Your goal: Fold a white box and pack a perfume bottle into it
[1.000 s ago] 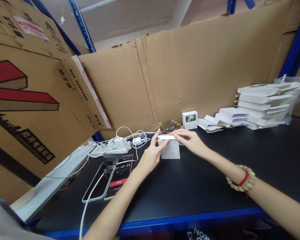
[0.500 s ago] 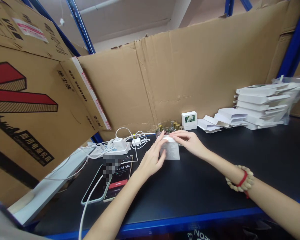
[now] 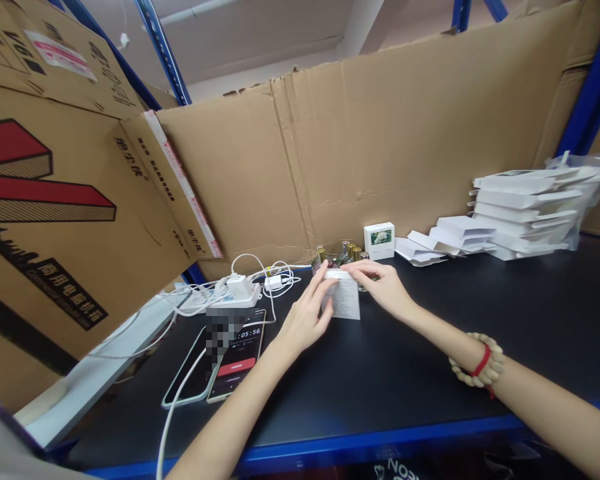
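A small white box (image 3: 347, 300) with fine print on its near face stands upright on the black table. My left hand (image 3: 306, 315) grips its left side, fingers along the edge and top. The fingertips of my right hand (image 3: 380, 283) press on the top right edge, closed on the same box. Right behind it are small glass bottles with gold caps (image 3: 353, 251), partly hidden by the box and my hands.
A closed white box with a flower picture (image 3: 379, 241) stands by the cardboard wall. Flattened white cartons (image 3: 463, 233) and a tall carton stack (image 3: 525, 210) lie right. Left are two phones (image 3: 237, 360), a power strip (image 3: 235, 298) and white cables.
The top edge of the small box now shows flatter between my fingers. Both hands have barely shifted and keep hold of it.
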{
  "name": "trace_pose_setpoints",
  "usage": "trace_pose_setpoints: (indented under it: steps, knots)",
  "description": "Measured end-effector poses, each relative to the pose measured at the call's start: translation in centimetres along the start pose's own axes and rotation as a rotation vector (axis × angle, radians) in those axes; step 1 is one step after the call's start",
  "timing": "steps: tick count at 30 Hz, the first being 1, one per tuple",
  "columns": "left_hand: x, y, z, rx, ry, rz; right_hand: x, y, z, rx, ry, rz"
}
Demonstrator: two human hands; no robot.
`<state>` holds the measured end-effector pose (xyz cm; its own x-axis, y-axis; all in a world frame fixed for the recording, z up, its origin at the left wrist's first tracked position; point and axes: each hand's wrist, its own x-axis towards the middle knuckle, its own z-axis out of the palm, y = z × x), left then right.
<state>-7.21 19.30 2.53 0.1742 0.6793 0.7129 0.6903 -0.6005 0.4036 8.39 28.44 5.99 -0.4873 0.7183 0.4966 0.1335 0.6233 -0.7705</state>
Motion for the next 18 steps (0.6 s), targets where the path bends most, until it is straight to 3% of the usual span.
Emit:
trace_pose_setpoints:
  steps: [18]
  knots:
    - [0.36,-0.2,0.34,-0.248,0.076,-0.02,-0.05,0.25,0.05,0.083,-0.129,-0.009]
